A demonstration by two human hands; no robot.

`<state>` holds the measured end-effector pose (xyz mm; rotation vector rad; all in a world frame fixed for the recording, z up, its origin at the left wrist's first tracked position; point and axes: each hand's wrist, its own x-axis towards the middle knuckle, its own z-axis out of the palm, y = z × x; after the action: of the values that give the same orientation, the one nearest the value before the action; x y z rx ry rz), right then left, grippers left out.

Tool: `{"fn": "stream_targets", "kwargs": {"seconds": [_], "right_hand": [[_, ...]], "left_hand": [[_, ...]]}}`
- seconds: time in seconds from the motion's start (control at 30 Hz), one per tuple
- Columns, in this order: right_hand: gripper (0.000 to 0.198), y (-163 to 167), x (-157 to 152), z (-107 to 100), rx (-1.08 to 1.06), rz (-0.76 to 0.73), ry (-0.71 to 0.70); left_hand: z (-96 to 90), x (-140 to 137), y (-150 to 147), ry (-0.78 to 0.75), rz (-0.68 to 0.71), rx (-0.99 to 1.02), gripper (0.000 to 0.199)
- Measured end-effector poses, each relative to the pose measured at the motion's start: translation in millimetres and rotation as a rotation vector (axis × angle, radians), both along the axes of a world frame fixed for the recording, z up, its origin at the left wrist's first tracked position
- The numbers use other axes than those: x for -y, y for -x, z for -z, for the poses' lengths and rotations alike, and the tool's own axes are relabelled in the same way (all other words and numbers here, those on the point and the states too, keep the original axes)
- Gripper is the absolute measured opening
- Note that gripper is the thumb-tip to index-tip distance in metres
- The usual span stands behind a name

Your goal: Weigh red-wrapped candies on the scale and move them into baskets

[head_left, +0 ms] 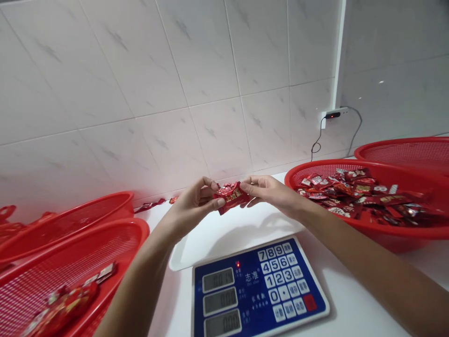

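A small red foil packet [230, 197] with gold lettering is stretched between my two hands over the white pan [196, 248] of a weighing scale. My left hand [198, 201] pinches its left end between thumb and fingers. At the other end, my right hand [263, 189] grips the packet's right edge. Below them sits the scale's blue panel [254, 290], with number keys, three grey displays and a lit red light. A shadow of the hands falls across the pan.
On the right, a red basket [379, 227] holds many red packets; another red basket [403, 149] stands behind it. At left, a red basket [140, 229] contains a few packets, beside another red basket [115, 201]. A power strip [336, 113] with cables hangs on the tiled wall.
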<state>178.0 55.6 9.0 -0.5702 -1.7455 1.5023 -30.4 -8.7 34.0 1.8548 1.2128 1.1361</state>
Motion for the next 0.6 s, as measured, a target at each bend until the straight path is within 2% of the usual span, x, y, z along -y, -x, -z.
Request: {"fn": "stream_targets", "kwargs": {"seconds": [0.1,0.17,0.37,0.47,0.6], "right_hand": [[0.028,1,2,4,0.073,-0.004,-0.173],[0.026,2,4,5,0.079,0.005,-0.225],[0.014,5,3,2,-0.012,0.081,-0.139],[0.013,3,3,2,0.022,0.079,-0.161],[0.014,-1,1,5,0.055,0.082,-0.218]], "left_hand": [[-1.1,4,-3,0.015,0.021,-0.045,0.035],[-3.2,6,-5,0.02,0.035,-0.066,0.034],[-6.9,7,-2,0.059,0.038,-0.242,0.039],[-1.7,5,-6,0.036,0.038,-0.332,0.038],[2.7,5,-18,0.003,-0.01,-0.293,0.035]]}}
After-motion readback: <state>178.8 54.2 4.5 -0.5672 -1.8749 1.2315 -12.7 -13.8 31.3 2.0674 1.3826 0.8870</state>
